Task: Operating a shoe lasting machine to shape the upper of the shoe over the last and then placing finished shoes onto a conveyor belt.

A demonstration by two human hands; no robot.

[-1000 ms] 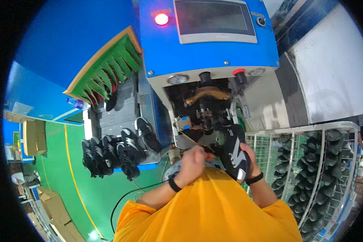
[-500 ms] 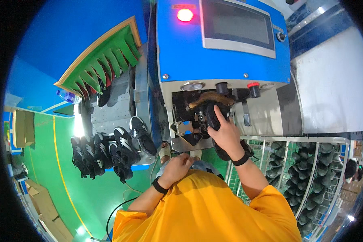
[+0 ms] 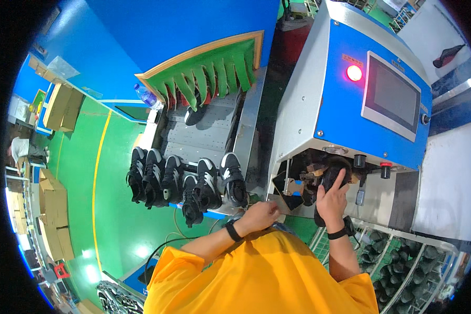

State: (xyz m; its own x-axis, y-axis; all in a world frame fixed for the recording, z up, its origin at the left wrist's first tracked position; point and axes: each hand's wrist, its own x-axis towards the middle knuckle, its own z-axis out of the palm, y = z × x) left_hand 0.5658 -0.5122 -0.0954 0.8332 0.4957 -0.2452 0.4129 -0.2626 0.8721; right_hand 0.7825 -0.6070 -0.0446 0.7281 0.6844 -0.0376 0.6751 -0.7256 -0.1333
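Note:
My right hand (image 3: pixel 332 203) grips a black shoe (image 3: pixel 336 171) from its near side, index finger stretched along it. The shoe stands tilted in the dark opening under the blue machine (image 3: pixel 345 125); its far end is hidden in shadow. Close to my waist, my left hand (image 3: pixel 261 215) is loosely closed, with nothing visible in it. To its left, several black-and-white sneakers (image 3: pixel 206 183) stand at the near end of a conveyor (image 3: pixel 193 140). Another dark shoe (image 3: pixel 195 116) lies farther up, by the green strip curtain (image 3: pixel 204 78).
A red lamp (image 3: pixel 354 73) glows beside the machine's screen (image 3: pixel 392 97). Below the opening's right side, a white wire rack (image 3: pixel 403 235) holds many dark shoe-shaped pieces. Cardboard boxes (image 3: pixel 52 214) stand at far left beyond the green floor (image 3: pixel 120 230). A cable runs behind my left forearm.
The whole view has turned left, so the machine sits farther right in the picture. My right hand stays on the shoe. My left hand has moved slightly out from my waist.

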